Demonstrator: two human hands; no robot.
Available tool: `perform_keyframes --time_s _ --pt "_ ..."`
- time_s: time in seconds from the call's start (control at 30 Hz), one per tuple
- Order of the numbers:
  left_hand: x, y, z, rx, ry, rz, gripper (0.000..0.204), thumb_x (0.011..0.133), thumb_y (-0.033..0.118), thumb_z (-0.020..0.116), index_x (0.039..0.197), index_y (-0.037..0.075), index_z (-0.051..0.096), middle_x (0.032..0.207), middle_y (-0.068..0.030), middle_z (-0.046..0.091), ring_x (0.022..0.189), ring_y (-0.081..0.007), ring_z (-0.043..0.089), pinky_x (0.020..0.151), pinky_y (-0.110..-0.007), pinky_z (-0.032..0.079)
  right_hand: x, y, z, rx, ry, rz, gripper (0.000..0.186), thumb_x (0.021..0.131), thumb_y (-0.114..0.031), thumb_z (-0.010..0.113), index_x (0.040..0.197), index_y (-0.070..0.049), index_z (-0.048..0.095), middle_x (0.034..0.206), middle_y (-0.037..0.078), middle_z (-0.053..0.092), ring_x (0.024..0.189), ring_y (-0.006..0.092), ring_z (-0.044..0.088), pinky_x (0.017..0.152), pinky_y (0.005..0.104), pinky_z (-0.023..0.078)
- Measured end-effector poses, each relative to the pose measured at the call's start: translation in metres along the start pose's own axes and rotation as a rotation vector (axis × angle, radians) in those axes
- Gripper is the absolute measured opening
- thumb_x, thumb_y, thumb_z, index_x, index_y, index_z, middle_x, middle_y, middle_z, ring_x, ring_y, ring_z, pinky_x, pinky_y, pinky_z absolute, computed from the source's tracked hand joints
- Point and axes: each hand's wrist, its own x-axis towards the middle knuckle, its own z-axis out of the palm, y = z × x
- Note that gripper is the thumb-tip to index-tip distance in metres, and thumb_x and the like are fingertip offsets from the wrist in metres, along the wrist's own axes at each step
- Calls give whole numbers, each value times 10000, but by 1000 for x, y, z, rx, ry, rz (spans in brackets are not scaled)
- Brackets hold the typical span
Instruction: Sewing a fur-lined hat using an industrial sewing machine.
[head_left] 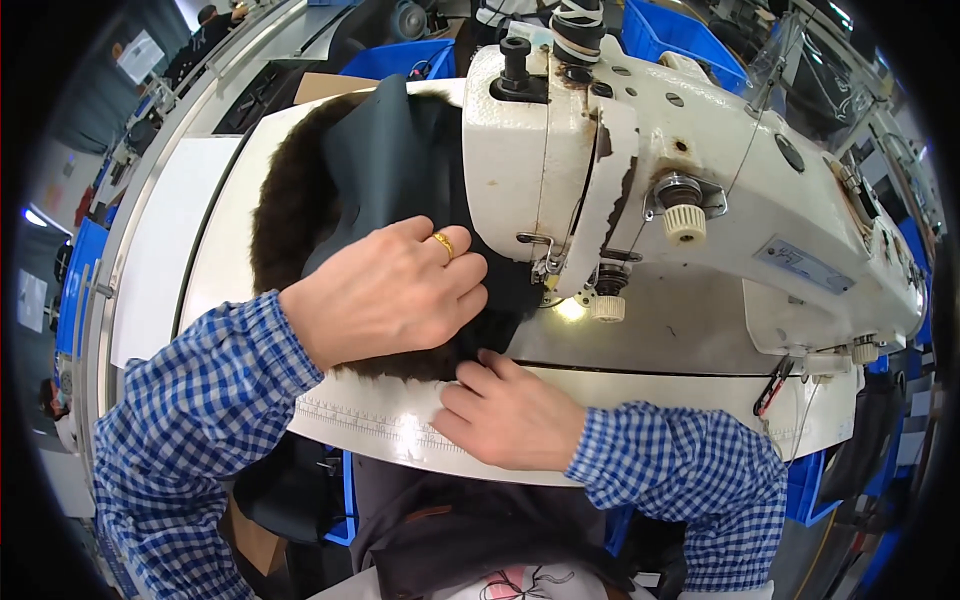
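Observation:
A piece of dark blue-grey fabric (370, 150) lies over brown fur (283, 200) on the left of the white sewing table. Its right part runs to the needle area of a white sewing machine (510, 190), where a small lamp shines. My left hand (400, 290), with a gold ring, has its fingers curled down onto the fabric just left of the needle; the fingertips are partly hidden. Nearer the table's front edge, my right hand (515, 412) pinches the near edge of the dark fabric between bent fingers.
Red-and-black thread snips (773, 385) rest at the right of the sewing table (360, 420), which has a ruler printed along its front. Blue bins (685, 45) stand behind the machine. At the far upper left another person (205, 40) sits.

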Motion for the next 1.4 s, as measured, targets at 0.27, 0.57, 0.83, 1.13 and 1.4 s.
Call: perform_keyframes --time_s 0.27,0.57,0.83,1.13,1.4 --pt "-2 -15 18 -201 242 -206 159 746 97 674 896 51 653 890 -63 571 864 -254 581 768 -375 501 11 8 1 -15 269 178 311 823 -219 746 1082 -69 662 1119 100 631 973 257 597 873 383 498" --pt "-88 25 -11 -308 80 -194 385 790 272 791 1091 38 739 1153 -123 673 1068 -299 642 899 -439 537 11 43 7 293 268 233 242 876 -220 750 1040 -70 652 949 56 636 775 213 641 705 367 512" --pt "-60 13 -30 -164 165 -63 370 632 215 696 944 20 733 1004 -110 680 1022 -297 662 848 -426 557 7 24 -7 477 176 329 607 805 -376 815 1217 10 593 1121 146 606 1036 348 608 885 419 506" --pt "-24 63 -76 -1251 -71 -6 507 782 142 716 1265 1 657 1302 -179 636 1156 -327 633 1033 -387 485 -10 -16 8 185 174 159 462 830 -169 620 1267 -20 637 1307 195 608 1290 383 515 1161 575 339" --pt "-13 61 3 -367 -229 -334 604 814 126 645 1376 -68 538 1435 -274 525 1320 -404 527 1090 -467 439 -27 -16 0 98 106 195 413 884 -187 586 1279 -95 664 1354 211 570 1313 431 499 1143 578 363"
